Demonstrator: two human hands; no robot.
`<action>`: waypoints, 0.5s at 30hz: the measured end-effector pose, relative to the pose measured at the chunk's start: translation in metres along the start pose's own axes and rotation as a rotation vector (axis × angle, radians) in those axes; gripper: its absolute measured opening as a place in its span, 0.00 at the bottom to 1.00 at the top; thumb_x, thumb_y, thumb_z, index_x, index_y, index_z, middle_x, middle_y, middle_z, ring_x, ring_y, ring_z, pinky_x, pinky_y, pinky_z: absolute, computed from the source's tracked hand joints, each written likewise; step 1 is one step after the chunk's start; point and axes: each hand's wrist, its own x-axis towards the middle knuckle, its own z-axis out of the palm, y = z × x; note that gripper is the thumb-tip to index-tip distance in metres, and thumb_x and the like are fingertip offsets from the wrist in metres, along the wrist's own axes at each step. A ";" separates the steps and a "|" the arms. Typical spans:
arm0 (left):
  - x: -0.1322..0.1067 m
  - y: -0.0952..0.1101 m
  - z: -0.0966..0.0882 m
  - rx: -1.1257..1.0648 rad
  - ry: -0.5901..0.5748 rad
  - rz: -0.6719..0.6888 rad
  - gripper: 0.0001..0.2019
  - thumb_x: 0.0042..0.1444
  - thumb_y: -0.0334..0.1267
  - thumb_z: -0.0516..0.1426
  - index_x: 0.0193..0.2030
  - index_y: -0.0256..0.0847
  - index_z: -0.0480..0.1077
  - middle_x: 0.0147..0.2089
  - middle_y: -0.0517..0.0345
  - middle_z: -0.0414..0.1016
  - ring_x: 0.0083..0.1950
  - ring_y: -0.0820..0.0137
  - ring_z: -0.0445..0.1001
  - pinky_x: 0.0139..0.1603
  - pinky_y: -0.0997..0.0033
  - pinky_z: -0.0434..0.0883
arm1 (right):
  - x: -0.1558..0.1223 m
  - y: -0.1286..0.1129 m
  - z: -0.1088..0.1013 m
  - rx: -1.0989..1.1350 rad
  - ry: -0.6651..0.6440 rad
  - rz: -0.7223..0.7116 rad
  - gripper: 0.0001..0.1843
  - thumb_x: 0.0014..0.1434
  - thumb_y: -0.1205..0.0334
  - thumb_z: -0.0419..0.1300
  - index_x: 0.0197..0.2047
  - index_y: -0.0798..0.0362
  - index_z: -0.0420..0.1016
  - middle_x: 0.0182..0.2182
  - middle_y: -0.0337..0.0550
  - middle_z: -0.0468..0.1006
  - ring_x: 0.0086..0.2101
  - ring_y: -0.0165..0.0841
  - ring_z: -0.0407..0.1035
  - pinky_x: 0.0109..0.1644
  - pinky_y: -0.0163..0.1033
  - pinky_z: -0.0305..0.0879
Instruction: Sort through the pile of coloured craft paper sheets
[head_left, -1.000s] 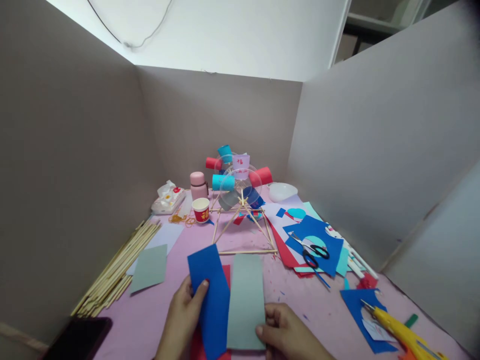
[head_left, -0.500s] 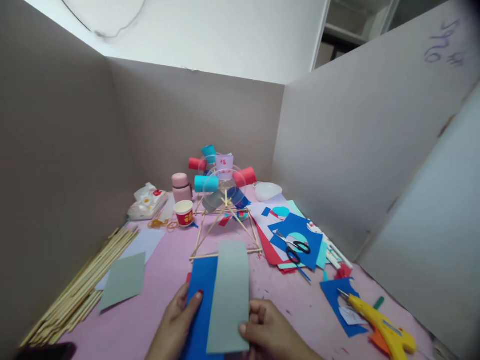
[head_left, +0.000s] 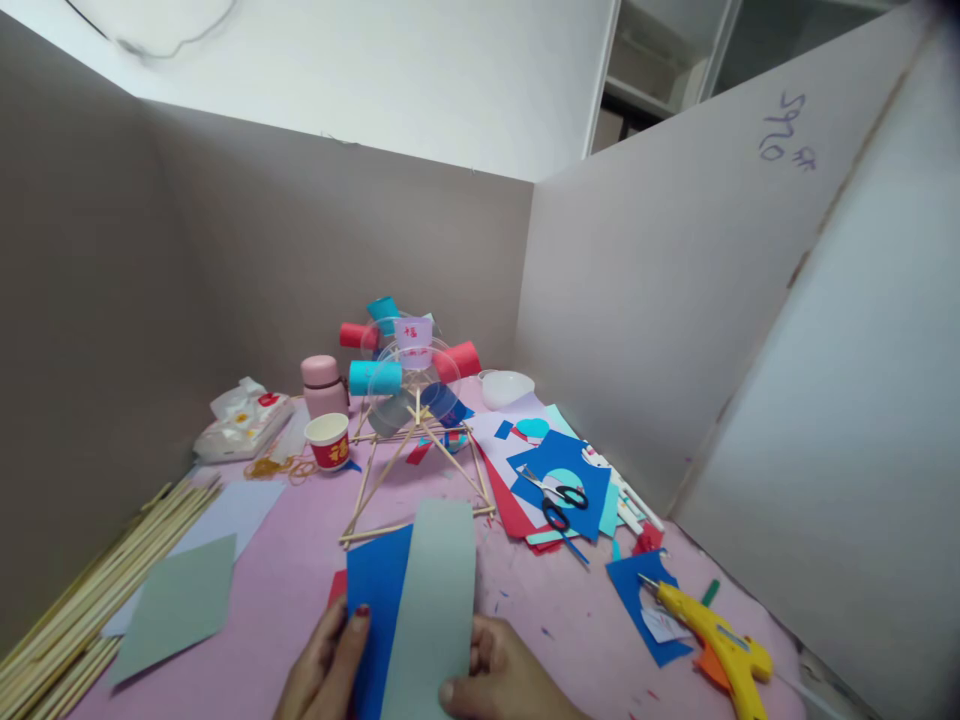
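Paper wheel (head_left: 409, 375) stood built; nearer than it, left hand (head_left: 322, 670) pinned blue strip (head_left: 377, 610), right hand (head_left: 499, 685) gripped grey strip (head_left: 435, 610), both unattached.

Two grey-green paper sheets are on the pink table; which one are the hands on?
The long grey-green paper strip at bottom centre, overlapping the blue paper sheet. The other grey-green paper sheet lies untouched to the left, beside the wooden sticks.

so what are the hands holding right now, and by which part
The right hand pinches the grey-green paper strip at its near right edge. The left hand holds the blue paper strip near its lower left edge, thumb on top.
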 end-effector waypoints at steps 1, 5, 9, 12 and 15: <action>0.006 -0.006 -0.007 0.182 0.047 0.061 0.28 0.50 0.58 0.48 0.53 0.43 0.62 0.53 0.51 0.72 0.53 0.57 0.70 0.52 0.59 0.68 | 0.000 0.000 -0.002 -0.008 0.011 0.003 0.27 0.35 0.56 0.69 0.41 0.58 0.73 0.21 0.38 0.75 0.18 0.27 0.64 0.26 0.33 0.60; 0.021 -0.026 -0.023 0.980 0.166 0.181 0.43 0.44 0.58 0.50 0.60 0.23 0.55 0.57 0.30 0.63 0.57 0.42 0.61 0.54 0.44 0.60 | 0.001 -0.001 -0.001 -0.011 0.047 -0.003 0.21 0.37 0.64 0.66 0.38 0.58 0.75 0.16 0.34 0.71 0.15 0.23 0.60 0.24 0.31 0.59; 0.019 -0.028 -0.021 1.167 0.112 0.204 0.36 0.53 0.54 0.43 0.62 0.27 0.52 0.56 0.35 0.65 0.54 0.46 0.65 0.47 0.49 0.65 | 0.000 -0.004 0.004 0.002 0.082 -0.018 0.19 0.37 0.65 0.64 0.37 0.59 0.75 0.15 0.34 0.70 0.14 0.23 0.59 0.20 0.28 0.55; 0.020 -0.029 -0.024 1.139 0.112 0.202 0.35 0.54 0.52 0.41 0.61 0.24 0.53 0.53 0.35 0.67 0.50 0.47 0.67 0.47 0.51 0.65 | 0.001 -0.003 0.004 -0.005 0.106 -0.026 0.19 0.37 0.62 0.65 0.36 0.59 0.75 0.14 0.33 0.69 0.13 0.22 0.58 0.18 0.28 0.53; 0.025 -0.036 -0.029 1.045 0.123 0.229 0.34 0.55 0.50 0.40 0.60 0.22 0.54 0.52 0.34 0.68 0.50 0.48 0.67 0.52 0.52 0.62 | 0.003 0.004 0.001 -0.007 0.107 -0.002 0.20 0.35 0.62 0.65 0.35 0.59 0.75 0.14 0.33 0.69 0.13 0.23 0.59 0.20 0.30 0.56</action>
